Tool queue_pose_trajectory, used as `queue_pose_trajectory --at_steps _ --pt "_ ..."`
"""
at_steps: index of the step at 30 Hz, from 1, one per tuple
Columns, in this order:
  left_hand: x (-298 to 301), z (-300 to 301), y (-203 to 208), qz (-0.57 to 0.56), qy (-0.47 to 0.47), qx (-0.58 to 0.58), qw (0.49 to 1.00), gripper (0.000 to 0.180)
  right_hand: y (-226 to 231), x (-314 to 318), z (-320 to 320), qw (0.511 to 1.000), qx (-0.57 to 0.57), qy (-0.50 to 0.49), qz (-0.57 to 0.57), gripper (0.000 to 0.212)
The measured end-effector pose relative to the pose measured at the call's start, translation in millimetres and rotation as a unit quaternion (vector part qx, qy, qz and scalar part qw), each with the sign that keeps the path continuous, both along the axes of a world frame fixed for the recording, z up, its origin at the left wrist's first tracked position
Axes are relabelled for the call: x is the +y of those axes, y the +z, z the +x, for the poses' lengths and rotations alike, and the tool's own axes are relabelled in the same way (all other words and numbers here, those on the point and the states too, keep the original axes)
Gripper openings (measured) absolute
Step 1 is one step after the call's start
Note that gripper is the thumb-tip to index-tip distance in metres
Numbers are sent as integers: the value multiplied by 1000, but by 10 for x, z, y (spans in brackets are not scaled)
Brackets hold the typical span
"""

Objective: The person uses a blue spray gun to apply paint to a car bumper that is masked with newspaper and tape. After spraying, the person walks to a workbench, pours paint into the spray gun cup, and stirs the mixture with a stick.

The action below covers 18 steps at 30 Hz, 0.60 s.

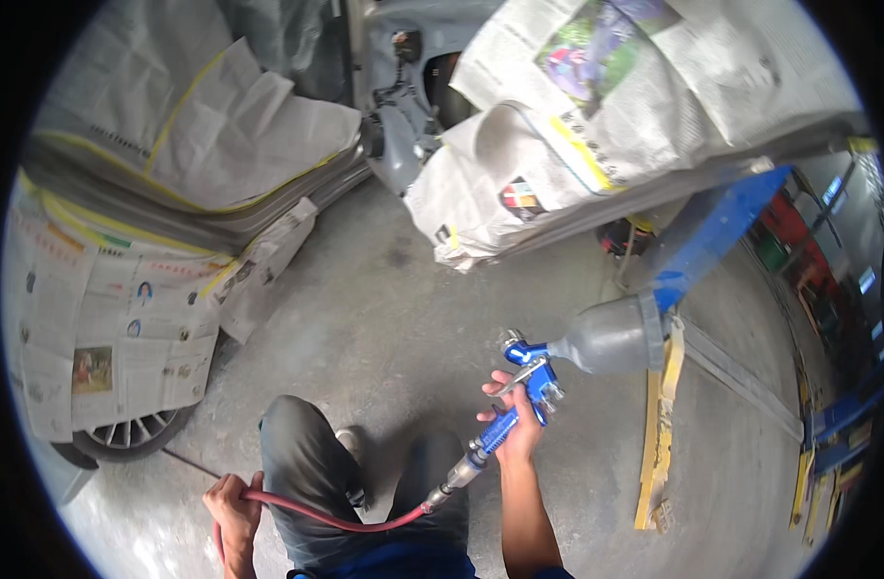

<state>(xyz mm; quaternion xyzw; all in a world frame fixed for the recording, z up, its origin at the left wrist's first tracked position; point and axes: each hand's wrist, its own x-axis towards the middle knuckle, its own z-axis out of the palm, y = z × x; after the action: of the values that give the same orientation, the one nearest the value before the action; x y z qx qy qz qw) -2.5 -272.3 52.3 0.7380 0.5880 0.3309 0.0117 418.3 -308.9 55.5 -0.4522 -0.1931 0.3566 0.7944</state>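
Note:
My right hand (521, 432) is closed round the blue handle of a spray gun (537, 386), its fingers by the silver trigger. A translucent grey paint cup (611, 333) is fixed to the gun and points to the right. From the handle's lower end, a metal coupling joins a red air hose (350, 522), which sags leftward across my legs. At the lower left my left hand (234, 511) is wrapped round that hose. Past this hand the hose drops toward the lower edge, and a darker stretch runs up toward a wheel.
Newspaper-masked car panels stand at the left (124, 309) and upper right (596, 125), edged with yellow tape. Below the left masking shows a car wheel (128, 432). A blue post (717, 232) and a yellow floor bar (660, 434) stand at right. Grey concrete floor (365, 318) lies between.

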Motion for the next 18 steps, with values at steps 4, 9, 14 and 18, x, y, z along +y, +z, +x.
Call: queue_pose_trajectory --at_steps 4,9,14,18 --pt "-237 -85 -81 -2 -100 74 992 49 223 104 -454 970 -38 217 104 56" --pt "-202 -554 -63 32 -67 55 996 53 548 549 -1011 958 -57 279 21 42" --pt "12 -996 -392 -23 -16 -1 1000 49 594 1267 -1635 936 -73 344 -29 42" --pt "234 -1315 -538 -94 12 -57 994 50 505 1775 -2181 922 -69 357 -130 36"
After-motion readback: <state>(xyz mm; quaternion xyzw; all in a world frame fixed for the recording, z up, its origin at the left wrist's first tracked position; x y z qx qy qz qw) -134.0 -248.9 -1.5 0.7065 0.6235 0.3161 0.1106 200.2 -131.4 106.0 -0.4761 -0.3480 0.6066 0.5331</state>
